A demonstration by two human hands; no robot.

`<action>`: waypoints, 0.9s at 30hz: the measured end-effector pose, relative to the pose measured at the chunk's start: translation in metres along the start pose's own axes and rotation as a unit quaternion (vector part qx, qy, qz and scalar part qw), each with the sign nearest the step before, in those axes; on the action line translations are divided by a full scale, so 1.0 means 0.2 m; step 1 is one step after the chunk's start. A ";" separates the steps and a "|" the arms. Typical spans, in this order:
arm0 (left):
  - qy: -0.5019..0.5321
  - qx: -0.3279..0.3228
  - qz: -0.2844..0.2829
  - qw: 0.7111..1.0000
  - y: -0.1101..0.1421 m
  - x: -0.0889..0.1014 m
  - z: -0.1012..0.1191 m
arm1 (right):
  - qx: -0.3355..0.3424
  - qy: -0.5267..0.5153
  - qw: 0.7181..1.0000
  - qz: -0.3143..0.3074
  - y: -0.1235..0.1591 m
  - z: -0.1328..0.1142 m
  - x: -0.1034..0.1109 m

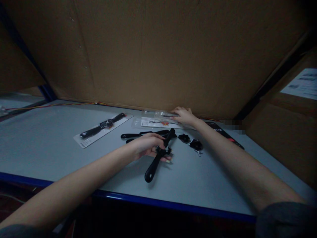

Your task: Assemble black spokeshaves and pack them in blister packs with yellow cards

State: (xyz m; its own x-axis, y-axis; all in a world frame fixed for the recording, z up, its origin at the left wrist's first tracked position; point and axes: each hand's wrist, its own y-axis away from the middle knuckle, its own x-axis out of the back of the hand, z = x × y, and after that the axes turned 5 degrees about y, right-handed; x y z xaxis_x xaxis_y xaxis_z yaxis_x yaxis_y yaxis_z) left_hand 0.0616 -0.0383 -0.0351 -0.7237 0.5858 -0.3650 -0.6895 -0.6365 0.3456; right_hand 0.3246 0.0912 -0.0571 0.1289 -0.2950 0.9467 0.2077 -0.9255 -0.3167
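Note:
My left hand point(151, 146) is closed around the middle of a black two-handled tool, a spokeshave point(153, 167), tilted above the table with one handle toward me. Farther back, my right hand point(184, 116) has its fingers curled over the right end of a clear plastic blister package point(156, 120) with a printed white card. Its fingertips are partly hidden. Behind my left hand lie more black handled pieces point(133, 135), partly covered by it. Two small black scalloped parts point(184, 138) rest right of the spokeshave, with a small silvery piece point(198, 152) beside the nearer one.
A packaged spokeshave point(102, 127) lies on its card at the left. To the right, a flat black box or card point(225, 135) is partly behind my right forearm. A cardboard wall point(148, 59) closes the back; a thin cable point(61, 104) runs along its foot. The grey table point(119, 175) has a blue front edge.

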 end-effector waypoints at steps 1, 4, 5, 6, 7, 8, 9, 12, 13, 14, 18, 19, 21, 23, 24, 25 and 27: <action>0.000 -0.005 0.000 1.000 0.00 0.01 0.00 | 0.000 -0.004 1.000 0.001 0.00 0.01 -0.01; -0.006 -0.014 -0.009 1.000 -0.01 0.02 -0.01 | -0.001 -0.026 1.000 0.015 0.00 0.02 -0.03; -0.008 -0.014 -0.011 1.000 -0.01 0.02 0.00 | 0.002 -0.035 0.999 0.020 -0.01 0.02 -0.03; -0.009 -0.015 -0.009 1.000 -0.01 0.02 0.00 | 0.007 -0.046 0.999 0.028 -0.01 0.02 -0.02; -0.011 -0.015 -0.006 1.000 -0.01 0.01 0.00 | 0.014 -0.057 0.998 0.038 -0.02 0.01 -0.01; -0.013 -0.012 -0.001 1.000 -0.01 0.01 0.01 | 0.020 -0.069 0.996 0.051 -0.02 0.01 0.00; -0.015 -0.009 0.003 1.000 -0.01 0.01 0.01 | 0.024 -0.080 0.994 0.067 -0.03 0.00 0.03; 0.001 0.016 0.003 1.000 -0.03 0.02 0.02 | 0.034 -0.120 0.985 0.122 -0.03 -0.03 0.13; 0.017 0.030 -0.003 0.999 -0.03 0.03 0.02 | 0.039 -0.140 0.979 0.143 -0.01 -0.05 0.18; 0.036 0.044 -0.011 0.998 -0.04 0.04 0.03 | 0.049 -0.188 0.964 0.180 0.00 -0.07 0.23; 0.103 0.073 -0.049 0.991 -0.04 0.10 0.05 | 0.097 -0.326 0.922 0.183 0.15 -0.17 0.44; 0.117 0.072 -0.061 0.989 -0.03 0.11 0.06 | 0.107 -0.353 0.918 0.145 0.20 -0.20 0.47; 0.141 0.065 -0.095 0.983 -0.02 0.11 0.07 | 0.133 -0.400 0.905 0.067 0.28 -0.25 0.53; 0.158 0.054 -0.134 0.977 -0.01 0.11 0.08 | 0.171 -0.396 0.902 -0.017 0.33 -0.30 0.55; 0.162 0.045 -0.148 0.975 0.00 0.10 0.09 | 0.191 -0.381 0.903 -0.051 0.35 -0.31 0.55; 0.163 0.036 -0.157 0.973 0.00 0.09 0.09 | 0.210 -0.363 0.904 -0.080 0.36 -0.33 0.54; 0.149 0.018 -0.165 0.975 0.01 0.07 0.09 | 0.236 -0.339 0.904 -0.108 0.35 -0.34 0.52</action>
State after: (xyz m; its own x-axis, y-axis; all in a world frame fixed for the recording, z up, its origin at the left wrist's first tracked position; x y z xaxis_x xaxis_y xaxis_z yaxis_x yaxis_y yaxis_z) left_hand 0.0486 -0.0222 -0.0233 -0.4261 0.5804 -0.6940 -0.8874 -0.4174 0.1958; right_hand 0.2860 -0.0210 0.0228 0.5677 0.2431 0.7865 0.6696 -0.6921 -0.2695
